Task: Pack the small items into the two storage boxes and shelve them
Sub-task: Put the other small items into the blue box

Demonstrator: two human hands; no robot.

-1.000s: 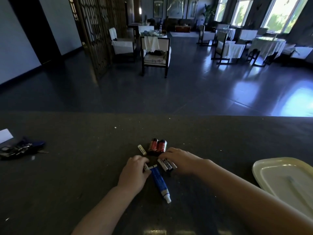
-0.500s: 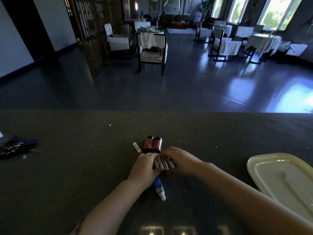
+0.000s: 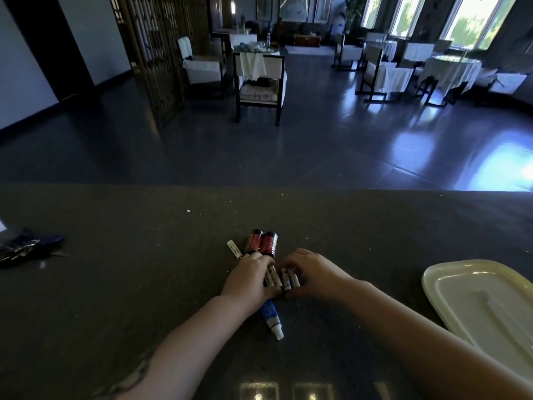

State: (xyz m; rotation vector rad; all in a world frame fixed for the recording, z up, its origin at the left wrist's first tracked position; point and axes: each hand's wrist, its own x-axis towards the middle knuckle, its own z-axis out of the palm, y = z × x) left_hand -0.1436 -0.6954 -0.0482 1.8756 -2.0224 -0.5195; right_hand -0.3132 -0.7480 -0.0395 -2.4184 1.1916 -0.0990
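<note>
Head view looks down on a dark speckled tabletop (image 3: 121, 284), and both hands are right in the middle of it, crowded together over a cluster of small white batteries (image 3: 284, 280). Left hand (image 3: 250, 280) lies knuckles-up with its fingers curled down over the left side of that cluster, touching the cells; right hand (image 3: 313, 274) mirrors it from the other side, fingers bent and pressed against the batteries, so the pair of hands brackets them with only a narrow gap between. Whether either hand has actually lifted a cell off the surface, I cannot tell. Just beyond the left hand's knuckles sit two red-and-black batteries (image 3: 262, 242), lying side by side and touching each other. Beside them on the left, one more white battery (image 3: 234, 249) lies apart on a slant, its near end close to the left fingers. Poking out from under the left wrist, toward the camera, is a blue tube with a white cap (image 3: 272, 319), flat on the tabletop. Far right, a pale cream lid (image 3: 450, 287) rests on the surface, well apart from the hands. Far left, a dark bundle with keys (image 3: 27, 246) lies near the edge. Beyond the tabletop stretches a dim room with white-covered chairs (image 3: 259, 73) and bright windows (image 3: 473, 21).
</note>
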